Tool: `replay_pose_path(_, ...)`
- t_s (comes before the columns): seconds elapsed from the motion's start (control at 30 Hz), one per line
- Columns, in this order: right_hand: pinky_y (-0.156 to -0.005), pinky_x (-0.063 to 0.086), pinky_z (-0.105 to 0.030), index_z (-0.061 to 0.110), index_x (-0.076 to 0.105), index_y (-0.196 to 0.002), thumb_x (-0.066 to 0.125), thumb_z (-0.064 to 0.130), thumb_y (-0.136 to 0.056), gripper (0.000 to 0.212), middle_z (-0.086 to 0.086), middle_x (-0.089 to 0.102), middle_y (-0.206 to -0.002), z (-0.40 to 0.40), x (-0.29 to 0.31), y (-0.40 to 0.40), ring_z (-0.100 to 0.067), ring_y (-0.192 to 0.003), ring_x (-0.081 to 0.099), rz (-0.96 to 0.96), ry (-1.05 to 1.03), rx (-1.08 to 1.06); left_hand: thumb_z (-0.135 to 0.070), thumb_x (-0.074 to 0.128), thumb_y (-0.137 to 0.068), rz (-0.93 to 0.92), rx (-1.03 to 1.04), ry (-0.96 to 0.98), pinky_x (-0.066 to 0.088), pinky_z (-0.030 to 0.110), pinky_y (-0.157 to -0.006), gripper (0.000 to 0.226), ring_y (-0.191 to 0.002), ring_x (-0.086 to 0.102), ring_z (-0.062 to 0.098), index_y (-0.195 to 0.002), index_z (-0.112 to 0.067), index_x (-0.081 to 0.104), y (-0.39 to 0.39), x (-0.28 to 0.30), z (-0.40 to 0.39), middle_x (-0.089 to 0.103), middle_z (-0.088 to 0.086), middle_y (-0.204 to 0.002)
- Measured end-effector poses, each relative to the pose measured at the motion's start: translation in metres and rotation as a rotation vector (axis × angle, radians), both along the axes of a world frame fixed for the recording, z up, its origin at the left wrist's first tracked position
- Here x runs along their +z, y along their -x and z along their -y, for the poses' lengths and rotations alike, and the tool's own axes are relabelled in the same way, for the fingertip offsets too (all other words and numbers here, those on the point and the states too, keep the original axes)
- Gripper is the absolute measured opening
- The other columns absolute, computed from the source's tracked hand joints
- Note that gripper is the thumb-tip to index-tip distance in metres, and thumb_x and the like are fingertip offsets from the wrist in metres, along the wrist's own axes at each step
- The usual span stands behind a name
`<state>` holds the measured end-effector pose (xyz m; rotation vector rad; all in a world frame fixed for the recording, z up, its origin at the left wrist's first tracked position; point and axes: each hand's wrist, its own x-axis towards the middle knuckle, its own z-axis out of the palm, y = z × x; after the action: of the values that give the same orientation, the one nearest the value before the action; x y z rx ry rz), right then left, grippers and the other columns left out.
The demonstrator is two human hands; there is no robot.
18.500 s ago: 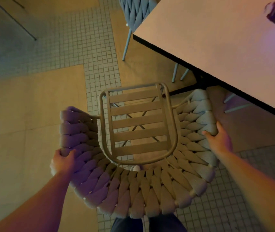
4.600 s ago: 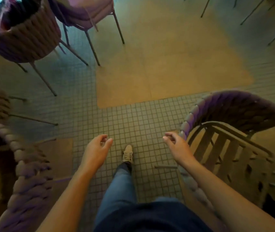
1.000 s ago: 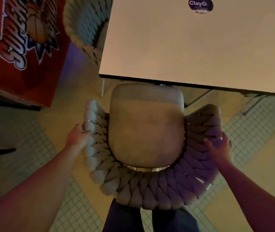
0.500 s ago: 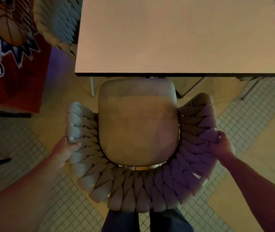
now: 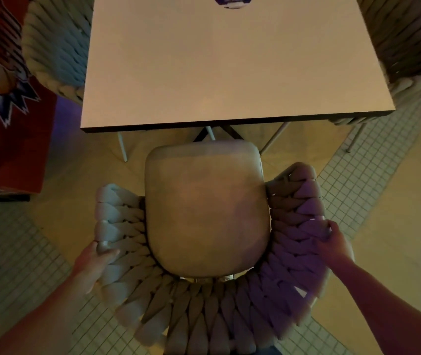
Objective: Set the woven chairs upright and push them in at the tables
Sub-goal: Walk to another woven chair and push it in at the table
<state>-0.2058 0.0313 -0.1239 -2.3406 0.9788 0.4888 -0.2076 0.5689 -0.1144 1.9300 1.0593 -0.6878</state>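
Woven chair (image 5: 204, 252) upright, seat short of the table (image 5: 217, 60). Left hand (image 5: 94, 262) and right hand (image 5: 332, 244) grip its back; push-in pending.

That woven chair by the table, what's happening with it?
A person stands behind an upright woven chair, gripping its curved back with the left hand and the right hand. The cushioned seat faces the square table, but its front edge sits just short of the tabletop, so it is not yet pushed in. Other woven chairs flank the table.
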Motion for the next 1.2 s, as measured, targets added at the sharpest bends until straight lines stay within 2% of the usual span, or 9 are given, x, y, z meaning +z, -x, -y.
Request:
replay_pose_path(0.1, -0.065, 0.042, -0.035, 0.018, 0.049, -0.125, 0.072, 0.018, -0.073, 0.057, -0.019, 0.069, -0.101, 0.017, -0.004, 0.01, -0.039, -0.086, 0.064, -0.008, 0.023, 0.004, -0.022, 0.075, -0.082, 0.016, -0.011, 0.002, 0.054, 0.057, -0.088, 0.039, -0.101, 0.064, 0.038, -0.116, -0.009, 0.059, 0.005, -0.005, 0.01, 0.067, 0.019, -0.112)
replay_pose_path(0.27, -0.07, 0.045, -0.038, 0.019, 0.05, -0.126, 0.072, 0.019, -0.072, 0.058, -0.019, 0.068, -0.105, 0.039, -0.009, 0.008, -0.041, -0.092, 0.064, -0.005, 0.053, 0.015, -0.023, 0.076, -0.082, 0.018, -0.008, 0.042, 0.052, 0.059, -0.091, 0.044, -0.103, 0.064, 0.038, -0.121, -0.011, 0.058, 0.008, -0.009, 0.023, 0.067, 0.015, -0.114)
replay_pose_path(0.4, -0.069, 0.044, -0.037, 0.021, 0.05, -0.124, 0.071, 0.019, -0.071, 0.057, -0.019, 0.069, -0.103, 0.054, -0.011, 0.008, -0.041, -0.092, 0.064, 0.023, 0.034, 0.007, -0.02, 0.076, -0.081, 0.019, 0.029, 0.067, 0.054, 0.057, -0.089, 0.035, -0.099, 0.066, 0.036, -0.111, -0.016, 0.06, 0.007, -0.009, 0.037, 0.068, 0.016, -0.112)
replay_pose_path(0.8, -0.071, 0.047, -0.038, 0.022, 0.047, -0.126, 0.072, 0.027, -0.073, 0.059, -0.014, 0.067, -0.105, 0.099, -0.013, -0.006, -0.039, -0.092, 0.063, -0.003, 0.013, 0.022, -0.013, 0.073, -0.084, 0.044, 0.044, 0.116, 0.052, 0.051, -0.087, 0.035, -0.102, 0.063, 0.037, -0.115, -0.011, 0.057, -0.019, -0.005, 0.084, 0.065, 0.02, -0.118)
replay_pose_path(1.03, -0.073, 0.049, -0.041, 0.022, 0.047, -0.129, 0.074, 0.026, -0.071, 0.064, -0.014, 0.066, -0.11, 0.103, -0.015, -0.005, -0.038, -0.094, 0.062, 0.029, 0.006, -0.021, -0.018, 0.074, -0.084, 0.05, -0.019, 0.058, 0.049, 0.057, -0.097, 0.048, -0.112, 0.06, 0.04, -0.126, -0.005, 0.054, -0.035, -0.002, 0.092, 0.062, 0.021, -0.124)
replay_pose_path(1.2, -0.068, 0.047, -0.039, 0.022, 0.049, -0.124, 0.075, 0.025, -0.07, 0.059, -0.014, 0.067, -0.102, 0.108, -0.013, -0.009, -0.036, -0.087, 0.062, 0.031, 0.016, -0.031, -0.019, 0.073, -0.084, 0.036, -0.034, 0.054, 0.048, 0.058, -0.097, 0.053, -0.114, 0.059, 0.04, -0.13, -0.005, 0.052, -0.043, -0.001, 0.097, 0.061, 0.021, -0.126)
